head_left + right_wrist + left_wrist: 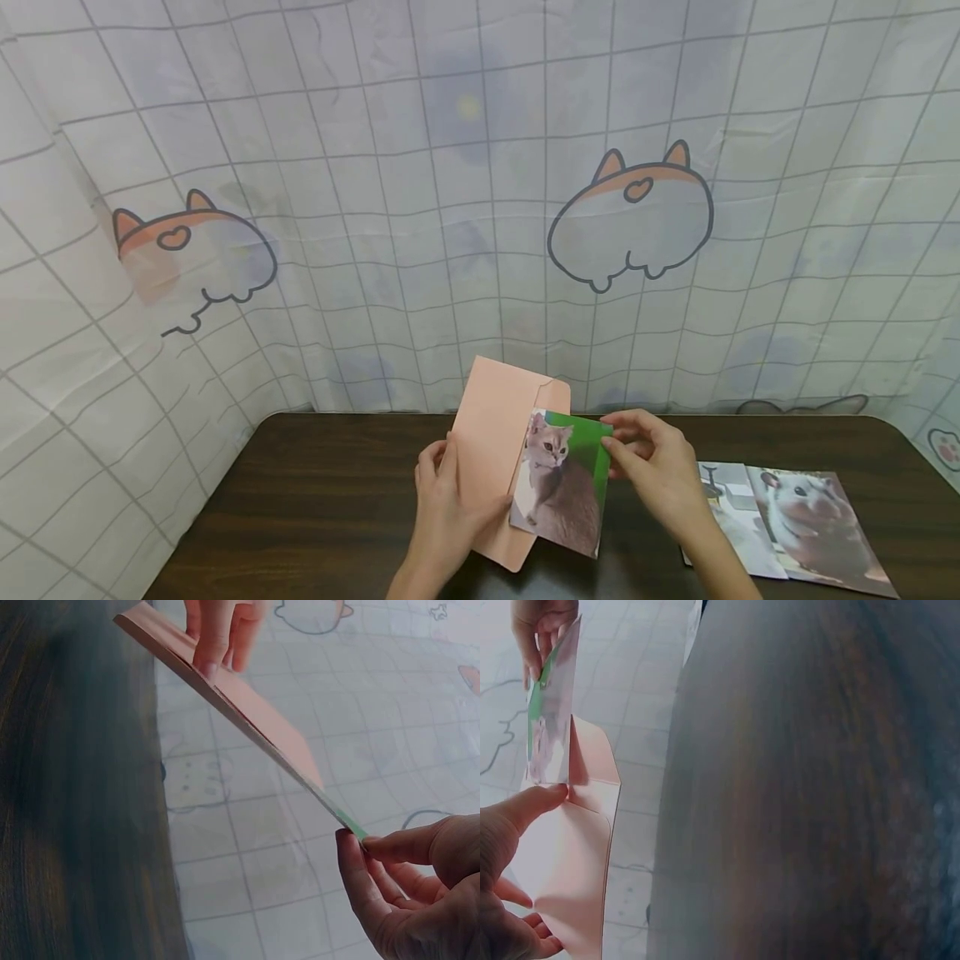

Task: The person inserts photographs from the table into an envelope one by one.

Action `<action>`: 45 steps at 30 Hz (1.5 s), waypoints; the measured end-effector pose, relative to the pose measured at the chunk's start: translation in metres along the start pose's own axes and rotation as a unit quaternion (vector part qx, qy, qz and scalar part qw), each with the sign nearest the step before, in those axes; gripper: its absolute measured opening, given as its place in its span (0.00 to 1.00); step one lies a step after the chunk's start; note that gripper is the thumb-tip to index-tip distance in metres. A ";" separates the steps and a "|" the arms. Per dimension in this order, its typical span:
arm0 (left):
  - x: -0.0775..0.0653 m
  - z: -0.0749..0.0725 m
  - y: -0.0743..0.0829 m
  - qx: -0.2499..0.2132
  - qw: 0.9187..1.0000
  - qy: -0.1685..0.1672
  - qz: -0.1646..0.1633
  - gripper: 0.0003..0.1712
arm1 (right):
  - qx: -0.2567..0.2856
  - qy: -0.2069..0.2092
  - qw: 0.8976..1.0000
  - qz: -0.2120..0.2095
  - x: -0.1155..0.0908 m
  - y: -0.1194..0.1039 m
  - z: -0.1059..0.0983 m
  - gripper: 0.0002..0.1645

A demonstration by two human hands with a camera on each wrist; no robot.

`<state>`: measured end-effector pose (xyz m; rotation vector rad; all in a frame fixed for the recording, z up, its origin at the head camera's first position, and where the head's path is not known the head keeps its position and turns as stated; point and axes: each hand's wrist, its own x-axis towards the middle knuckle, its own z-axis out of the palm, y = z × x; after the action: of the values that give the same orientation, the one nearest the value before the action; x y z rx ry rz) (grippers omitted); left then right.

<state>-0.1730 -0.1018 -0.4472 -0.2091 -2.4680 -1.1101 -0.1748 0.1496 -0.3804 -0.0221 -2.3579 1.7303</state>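
Observation:
My left hand (447,508) grips a pink envelope (491,425), thumb on its front and fingers behind, tilted above the table. Its flap stands open on the right side, as the left wrist view also shows. At the envelope's opening is a photo card (566,492) of a cat on a green background. My right hand (656,467) pinches the card's upper right edge between thumb and fingers. In the right wrist view the green corner (352,823) is caught at the fingertips. How far the card's left edge lies inside the envelope I cannot tell.
Two more picture cards lie overlapping at the table's right: a hamster card (813,525) and a paler card (738,521), partly behind my right forearm. The dark wooden table (322,500) ends at a gridded curtain (375,208) with cartoon animal prints.

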 end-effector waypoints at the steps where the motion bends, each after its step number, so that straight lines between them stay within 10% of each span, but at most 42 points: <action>1: 0.000 0.000 0.000 -0.001 1.000 0.000 0.000 0.62 | -0.001 0.000 1.000 0.001 0.000 0.000 0.000 0.15; 27: -0.004 0.007 0.008 -0.005 0.999 0.014 -0.030 0.61 | -0.028 0.026 0.999 -0.010 -0.004 0.002 0.009 0.15; 45: 0.001 0.003 0.000 -0.018 1.000 -0.018 0.006 0.58 | 0.063 0.025 0.998 0.015 -0.006 0.003 0.016 0.15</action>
<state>-0.1753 -0.0999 -0.4487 -0.2569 -2.4762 -1.1573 -0.1726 0.1342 -0.3887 -0.0813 -2.2209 1.8661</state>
